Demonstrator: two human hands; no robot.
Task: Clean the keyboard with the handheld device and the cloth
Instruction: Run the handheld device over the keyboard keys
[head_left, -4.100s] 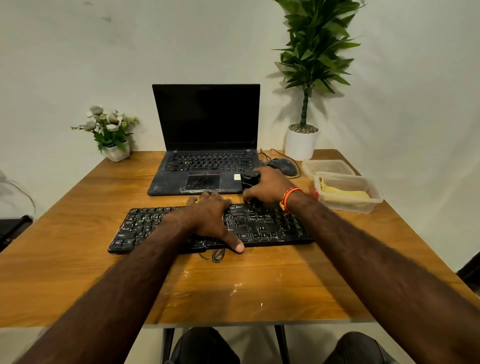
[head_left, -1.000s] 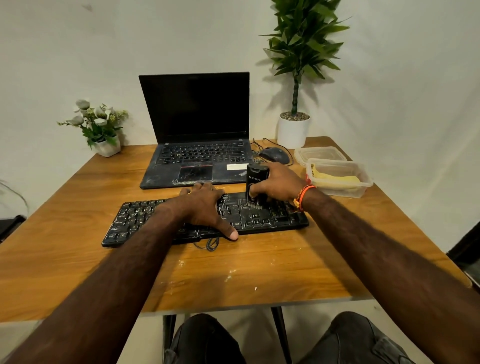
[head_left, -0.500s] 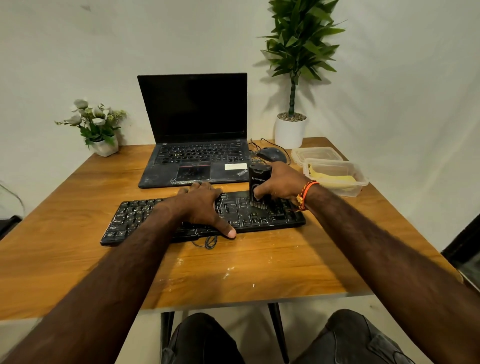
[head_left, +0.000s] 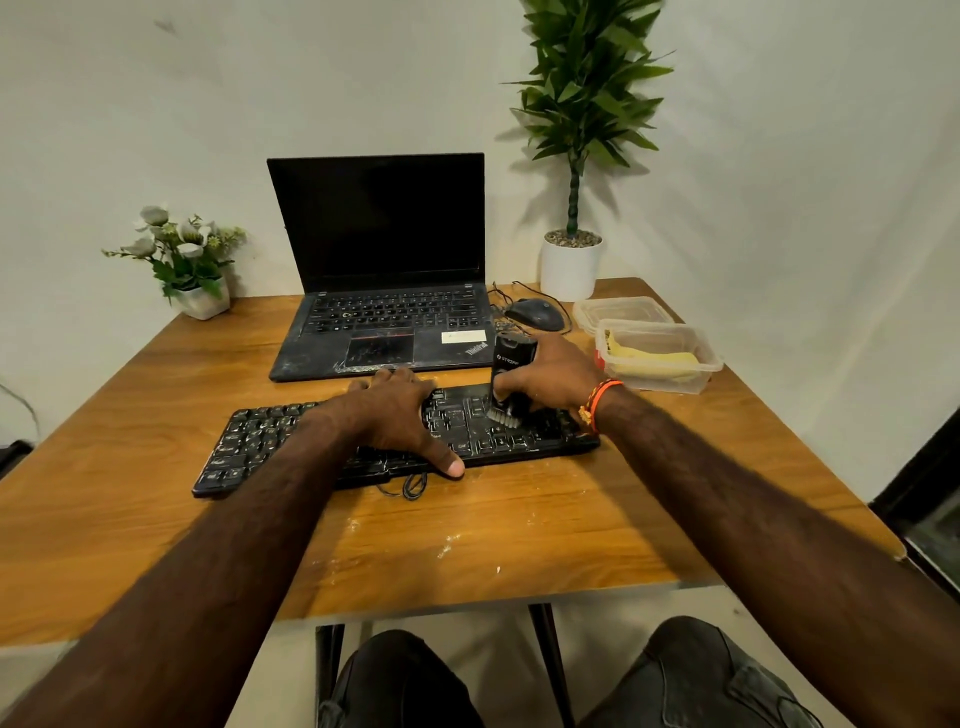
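Right hand (head_left: 553, 379) grips device (head_left: 511, 364) upright on keyboard (head_left: 260, 441) (near right edge); left hand (head_left: 395, 415) presses flat.

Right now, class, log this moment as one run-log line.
left hand: flat, steadying keyboard | right hand: grips handheld device upright, brush on right-side keys | cloth: in container, unused

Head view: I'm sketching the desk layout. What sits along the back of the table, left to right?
Flower pot → laptop → mouse → tall plant's white pot → plastic containers.
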